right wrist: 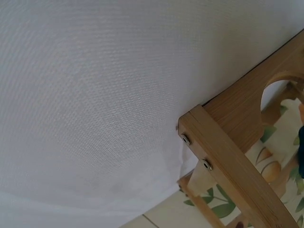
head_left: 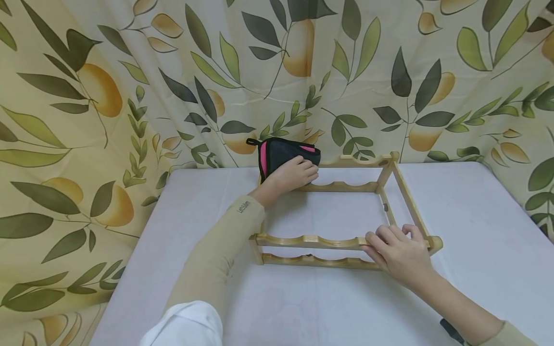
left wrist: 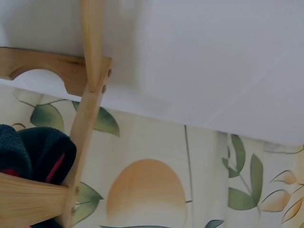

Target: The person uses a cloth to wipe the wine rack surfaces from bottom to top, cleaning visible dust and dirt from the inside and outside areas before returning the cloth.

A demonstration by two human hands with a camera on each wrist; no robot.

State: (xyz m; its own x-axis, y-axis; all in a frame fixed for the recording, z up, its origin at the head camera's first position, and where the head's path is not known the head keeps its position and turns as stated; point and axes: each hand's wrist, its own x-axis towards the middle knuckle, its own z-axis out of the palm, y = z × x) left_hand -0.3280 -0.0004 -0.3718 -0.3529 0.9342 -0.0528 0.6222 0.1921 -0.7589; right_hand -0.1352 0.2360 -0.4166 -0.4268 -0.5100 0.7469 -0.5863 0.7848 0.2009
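A light wooden rack [head_left: 311, 240] with scalloped rails stands on the white-covered table. At its back left corner, a dark navy pouch [head_left: 277, 149] with pink panels, black edging and a small loop leans tilted over the rails. My left hand [head_left: 291, 174] holds the pouch from the front, its fingertips bent against the fabric. Over the right part of the front top rail, my right hand [head_left: 400, 252] grips the rack. In the left wrist view, the pouch [left wrist: 52, 147] shows behind the wooden bars [left wrist: 85, 121]. A screwed corner of the rack [right wrist: 228, 156] fills the right wrist view's right side.
The white tablecloth [head_left: 484, 240] extends around the rack. Behind the table hangs a curtain [head_left: 368, 96] printed with leaves and orange fruit. A small dark object [head_left: 451, 331] shows beside my right forearm near the bottom edge.
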